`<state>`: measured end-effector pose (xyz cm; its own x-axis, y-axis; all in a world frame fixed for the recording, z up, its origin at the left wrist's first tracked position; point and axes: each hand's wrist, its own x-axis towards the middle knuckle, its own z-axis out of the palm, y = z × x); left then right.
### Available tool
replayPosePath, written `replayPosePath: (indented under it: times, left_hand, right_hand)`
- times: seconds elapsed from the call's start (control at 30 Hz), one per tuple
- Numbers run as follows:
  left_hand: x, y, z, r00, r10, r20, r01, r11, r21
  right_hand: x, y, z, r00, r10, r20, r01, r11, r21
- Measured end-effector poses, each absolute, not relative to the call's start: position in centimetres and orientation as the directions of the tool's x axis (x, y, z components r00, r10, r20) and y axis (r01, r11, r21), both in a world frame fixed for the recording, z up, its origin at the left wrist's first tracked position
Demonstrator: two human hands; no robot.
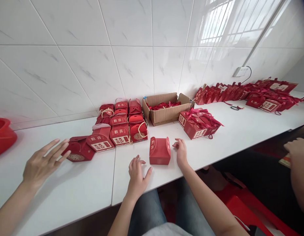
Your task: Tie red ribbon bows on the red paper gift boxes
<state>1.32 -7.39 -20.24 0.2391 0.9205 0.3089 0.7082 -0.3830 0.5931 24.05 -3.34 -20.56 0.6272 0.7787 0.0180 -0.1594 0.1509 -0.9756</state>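
Note:
A small red gift box (160, 151) with its top flaps up stands on the white table (230, 137) in front of me. My left hand (137, 173) lies on the table just left of and below the box, fingers spread, holding nothing. My right hand (180, 152) rests right of the box, fingers loosely bent and apart, a short gap from its side. Neither hand grips the box.
Several finished red boxes (119, 126) stand against the tiled wall. A cardboard carton (165, 113) holds red ribbons, with ribboned boxes (197, 123) beside it. Another person's open hand (42, 164) reaches in from the left near a flat box (79, 150). A third person's hand (298, 150) is at right.

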Motion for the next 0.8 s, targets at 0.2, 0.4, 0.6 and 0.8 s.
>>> replayPosePath:
  times: [0.2, 0.4, 0.6, 0.8]
  left_hand:
    - [0.8, -8.1, -18.7, 0.394, 0.889, 0.233, 0.663, -0.451, 0.598]
    - [0.8, -8.1, -19.0, 0.478, 0.849, 0.227, 0.664, -0.518, 0.538]
    - [1.1, -7.3, -20.3, 0.128, 0.941, 0.314, 0.631, -0.321, 0.706]
    - [0.9, -7.5, -19.6, 0.166, 0.946, 0.28, 0.62, -0.32, 0.716]
  right_hand:
    - [24.3, -3.5, -20.7, 0.599, 0.801, 0.014, -0.176, 0.148, -0.973]
    - [23.8, -3.7, -20.0, 0.498, 0.866, 0.047, -0.167, 0.149, -0.975]
    - [24.2, -3.6, -20.3, 0.642, 0.766, -0.012, -0.242, 0.187, -0.952]
    - [24.2, -3.5, -20.5, 0.641, 0.768, -0.016, -0.23, 0.172, -0.958]
